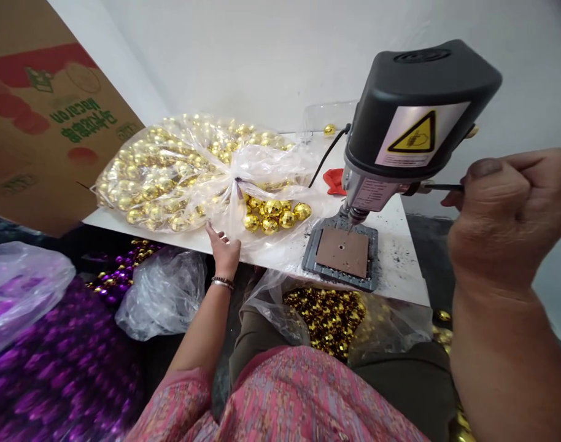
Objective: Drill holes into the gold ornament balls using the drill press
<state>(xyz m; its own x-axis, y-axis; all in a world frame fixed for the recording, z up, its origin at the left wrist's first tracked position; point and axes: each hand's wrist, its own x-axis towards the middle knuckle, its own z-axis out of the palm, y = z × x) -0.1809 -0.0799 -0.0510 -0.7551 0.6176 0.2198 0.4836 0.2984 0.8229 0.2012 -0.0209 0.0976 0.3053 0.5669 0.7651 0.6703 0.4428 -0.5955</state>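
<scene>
My left hand is at the table's front edge with its fingers apart, against the clear plastic of a large bag full of gold balls. It holds nothing. Several loose gold balls lie just right of the bag's tied neck. My right hand is wrapped round the metal lever on the right side of a black drill press. Beneath its chuck, a brown square plate with a small hole lies on the grey base.
A cardboard box leans at the left. Purple balls in plastic fill the lower left. An open bag of gold balls sits below the white table. Red cloth lies behind the base, and dark shavings surround it.
</scene>
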